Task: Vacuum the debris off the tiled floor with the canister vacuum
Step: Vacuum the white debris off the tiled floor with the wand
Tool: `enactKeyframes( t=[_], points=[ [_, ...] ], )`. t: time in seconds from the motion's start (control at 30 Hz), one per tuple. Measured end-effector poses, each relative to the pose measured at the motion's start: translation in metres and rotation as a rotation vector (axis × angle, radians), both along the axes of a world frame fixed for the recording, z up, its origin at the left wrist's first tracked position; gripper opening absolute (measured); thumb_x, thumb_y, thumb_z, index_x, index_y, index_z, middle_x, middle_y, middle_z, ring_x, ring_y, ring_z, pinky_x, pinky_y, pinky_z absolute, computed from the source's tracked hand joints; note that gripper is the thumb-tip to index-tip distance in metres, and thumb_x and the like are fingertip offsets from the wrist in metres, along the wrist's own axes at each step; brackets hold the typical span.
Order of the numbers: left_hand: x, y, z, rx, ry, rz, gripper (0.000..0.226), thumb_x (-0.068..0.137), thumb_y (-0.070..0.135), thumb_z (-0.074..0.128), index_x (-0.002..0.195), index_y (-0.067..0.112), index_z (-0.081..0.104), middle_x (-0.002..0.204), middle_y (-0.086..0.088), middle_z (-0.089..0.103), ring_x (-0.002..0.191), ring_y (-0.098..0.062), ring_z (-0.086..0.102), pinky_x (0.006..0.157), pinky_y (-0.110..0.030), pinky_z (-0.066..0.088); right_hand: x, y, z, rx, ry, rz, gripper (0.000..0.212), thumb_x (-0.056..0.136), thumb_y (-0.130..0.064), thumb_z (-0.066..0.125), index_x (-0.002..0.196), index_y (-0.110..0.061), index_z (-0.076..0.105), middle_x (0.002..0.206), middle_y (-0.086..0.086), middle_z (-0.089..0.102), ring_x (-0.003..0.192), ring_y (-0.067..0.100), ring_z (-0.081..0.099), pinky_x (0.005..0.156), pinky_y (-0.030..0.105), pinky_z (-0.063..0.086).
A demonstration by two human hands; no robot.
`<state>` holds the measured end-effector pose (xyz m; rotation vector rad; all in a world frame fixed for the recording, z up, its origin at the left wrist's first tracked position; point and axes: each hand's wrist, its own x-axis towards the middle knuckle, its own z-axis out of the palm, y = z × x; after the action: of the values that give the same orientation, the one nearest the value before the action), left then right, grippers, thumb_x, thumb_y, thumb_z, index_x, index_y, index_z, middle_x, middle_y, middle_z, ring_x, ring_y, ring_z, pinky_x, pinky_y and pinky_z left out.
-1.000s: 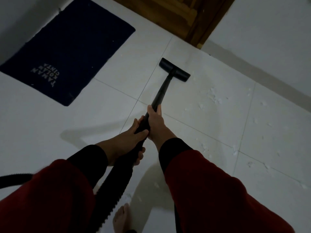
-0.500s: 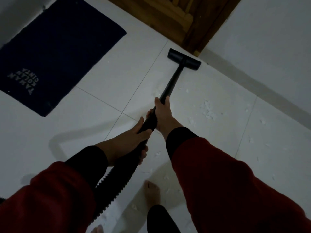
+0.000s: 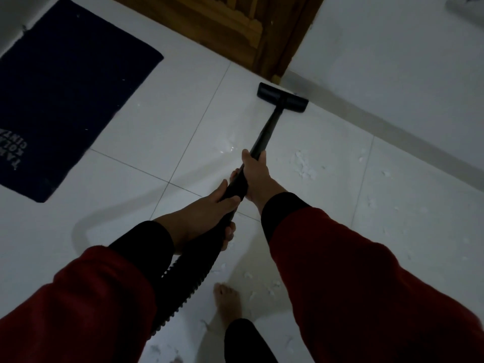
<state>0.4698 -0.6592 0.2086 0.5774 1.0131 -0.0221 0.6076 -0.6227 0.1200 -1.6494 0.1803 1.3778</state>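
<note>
The floor nozzle (image 3: pixel 282 97) sits far ahead of my hands, against the skirting by the wooden door (image 3: pixel 235 30). My right hand (image 3: pixel 255 176) wraps the wand (image 3: pixel 264 134); my left hand (image 3: pixel 207 213) curls round the handle just behind it. I'm mid-sweep, I reckon. White debris (image 3: pixel 303 166) lies right of my right hand, so next I'd draw back and steer rightward.

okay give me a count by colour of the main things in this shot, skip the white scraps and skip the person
Black: 3, the floor nozzle, the wand, the ribbed hose
Dark blue: 1, the mat
Brown: 1, the wooden door
White: 1, the tiled floor
Total: 6
</note>
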Motion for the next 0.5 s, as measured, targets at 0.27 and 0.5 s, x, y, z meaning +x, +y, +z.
enactKeyframes(
  t=[0.27,0.5],
  points=[
    [-0.056,-0.055,0.020,0.012,0.021,-0.042,0.055,0.097,0.034,0.045,0.142,0.052,0.019,0.065,-0.009,0.052,0.042,-0.012,0.053,0.043,-0.023,0.047,-0.058,-0.063,0.015,-0.001,0.026,-0.024,0.053,0.095,-0.026,0.054,0.141,-0.034,0.031,0.074,0.006,0.044,0.045,0.015,0.043,0.041,0.020,0.044],
    [-0.111,-0.101,0.023,0.019,0.016,-0.072,0.048,0.096,0.038,0.047,0.139,0.048,0.028,0.061,-0.007,0.053,0.042,-0.013,0.054,0.044,-0.023,0.048,-0.114,-0.115,0.029,0.024,0.053,-0.062,0.053,0.095,-0.024,0.052,0.142,-0.033,0.031,0.079,0.006,0.042,0.051,0.014,0.043,0.041,0.019,0.045]
  ],
)
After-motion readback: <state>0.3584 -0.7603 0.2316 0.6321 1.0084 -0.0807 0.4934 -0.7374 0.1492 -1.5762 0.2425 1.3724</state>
